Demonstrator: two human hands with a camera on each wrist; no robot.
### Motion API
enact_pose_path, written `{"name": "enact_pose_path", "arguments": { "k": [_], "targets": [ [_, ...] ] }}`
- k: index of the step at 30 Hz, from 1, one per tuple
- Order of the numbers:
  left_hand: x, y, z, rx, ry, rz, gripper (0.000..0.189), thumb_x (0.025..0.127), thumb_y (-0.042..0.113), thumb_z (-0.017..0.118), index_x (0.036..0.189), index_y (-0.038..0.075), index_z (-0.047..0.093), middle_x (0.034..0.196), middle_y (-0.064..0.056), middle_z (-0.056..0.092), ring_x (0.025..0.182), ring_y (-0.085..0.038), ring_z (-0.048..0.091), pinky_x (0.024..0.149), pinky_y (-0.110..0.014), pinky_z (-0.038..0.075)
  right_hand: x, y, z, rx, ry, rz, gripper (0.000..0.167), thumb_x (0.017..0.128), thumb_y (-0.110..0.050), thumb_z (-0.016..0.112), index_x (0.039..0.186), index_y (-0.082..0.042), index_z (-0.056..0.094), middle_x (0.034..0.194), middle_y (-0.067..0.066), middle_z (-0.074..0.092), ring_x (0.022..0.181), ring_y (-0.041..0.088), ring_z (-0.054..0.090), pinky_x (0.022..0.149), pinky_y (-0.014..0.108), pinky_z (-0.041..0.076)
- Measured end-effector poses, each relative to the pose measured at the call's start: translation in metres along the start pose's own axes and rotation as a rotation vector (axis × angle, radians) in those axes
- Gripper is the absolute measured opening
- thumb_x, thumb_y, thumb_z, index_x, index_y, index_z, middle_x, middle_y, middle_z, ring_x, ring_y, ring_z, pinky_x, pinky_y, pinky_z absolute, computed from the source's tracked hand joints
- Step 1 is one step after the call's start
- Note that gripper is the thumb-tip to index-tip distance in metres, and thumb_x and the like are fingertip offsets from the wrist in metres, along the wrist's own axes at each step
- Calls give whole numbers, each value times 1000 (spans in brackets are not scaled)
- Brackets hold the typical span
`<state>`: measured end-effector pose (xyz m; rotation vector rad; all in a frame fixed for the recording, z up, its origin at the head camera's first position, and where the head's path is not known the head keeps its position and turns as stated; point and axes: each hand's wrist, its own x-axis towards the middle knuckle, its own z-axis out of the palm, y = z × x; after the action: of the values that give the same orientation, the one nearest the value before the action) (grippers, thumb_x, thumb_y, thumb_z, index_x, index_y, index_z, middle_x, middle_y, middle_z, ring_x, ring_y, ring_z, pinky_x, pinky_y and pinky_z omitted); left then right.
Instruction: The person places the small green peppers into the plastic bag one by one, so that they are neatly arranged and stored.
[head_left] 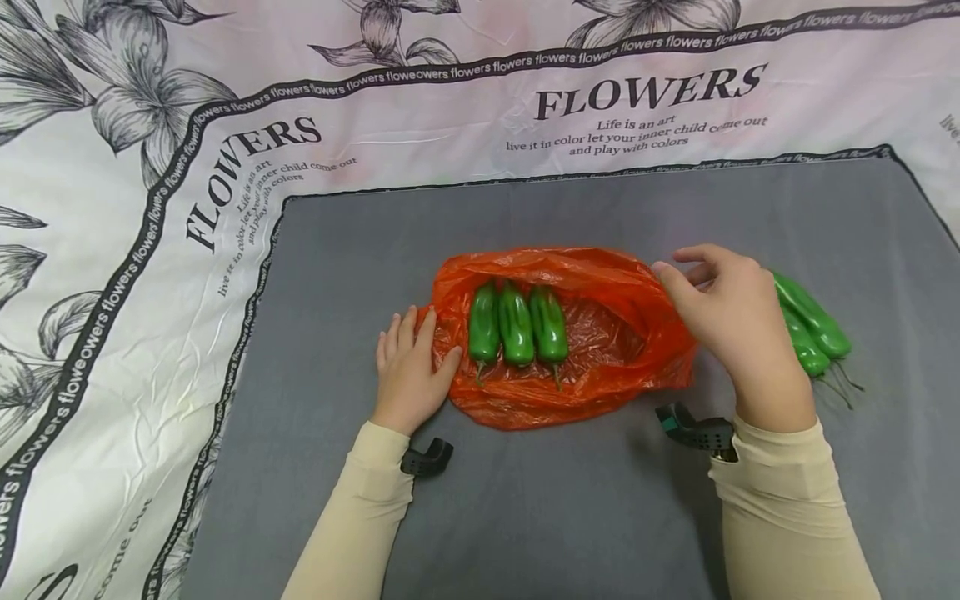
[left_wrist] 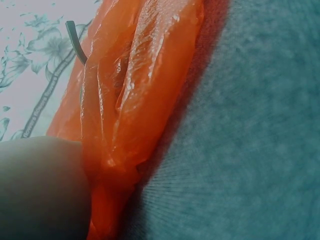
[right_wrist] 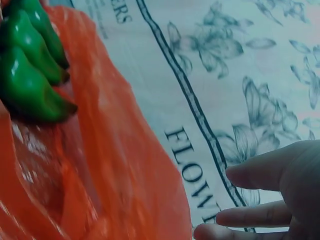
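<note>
A: From the head camera, where do things stand?

B: An orange bag [head_left: 558,333] lies opened on the grey surface [head_left: 525,517]. Three green peppers [head_left: 516,327] lie side by side in it, toward 9 o'clock. The left hand [head_left: 411,367] rests flat on the bag's edge at 9 o'clock, its grip loose and holding nothing. The right hand [head_left: 731,312] hovers at the bag's 3 o'clock rim, fingers relaxed and empty. More spare peppers [head_left: 813,325] lie just beyond it.

A: The left wrist view?

B: Only crumpled bag and a bit of hand.

A: The right wrist?

B: Straight fingers [right_wrist: 260,172] apart from the bag, over the flowered cloth [right_wrist: 240,75].

A: So the step?

B: Filling, I judge, partway. The next move calls for a reach to 3 o'clock.
</note>
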<state>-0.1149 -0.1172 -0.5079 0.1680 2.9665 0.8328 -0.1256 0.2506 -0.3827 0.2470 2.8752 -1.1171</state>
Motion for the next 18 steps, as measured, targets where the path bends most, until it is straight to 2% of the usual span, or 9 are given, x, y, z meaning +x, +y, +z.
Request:
{"name": "enact_pose_path", "arguments": {
  "k": [5,9,11,15,18],
  "targets": [
    [0,1,0,-5,6,-3,70,105,42,60,163,9,39,170,-21,25,160,-42,11,126,-62,2,6,13,-10,-23,16,47,70,102,-60,51,146,-5,61,119,26,70,88,35,65,62,36,50],
    [0,1,-1,-2,6,-2,70,105,41,60,163,9,39,170,-21,26,160,-42,11,127,-62,2,9,24,-16,-54,6,85,74,103,-60,50,148,-3,58,122,29,66,91,37,62,62,36,48],
    [0,2,-1,-4,4,-2,70,105,41,60,163,9,39,170,-21,26,160,-42,11,127,-62,2,10,29,-20,-64,9,96,75,102,-61,50,148,-2,57,118,27,67,88,35,63,61,36,47],
    [0,2,-2,-11,1,-4,70,105,40,60,163,8,39,170,-21,25,160,-42,11,127,-61,1,11,38,-28,-57,14,125,78,101,-62,52,150,-2,56,109,22,71,72,14,64,58,33,49],
    [0,2,-2,-13,-2,-6,70,105,40,60,163,8,38,170,-21,25,160,-42,11,127,-61,0,12,45,-33,-63,16,149,79,100,-63,53,150,-1,55,114,25,72,68,5,62,60,30,49]
  ]
}}
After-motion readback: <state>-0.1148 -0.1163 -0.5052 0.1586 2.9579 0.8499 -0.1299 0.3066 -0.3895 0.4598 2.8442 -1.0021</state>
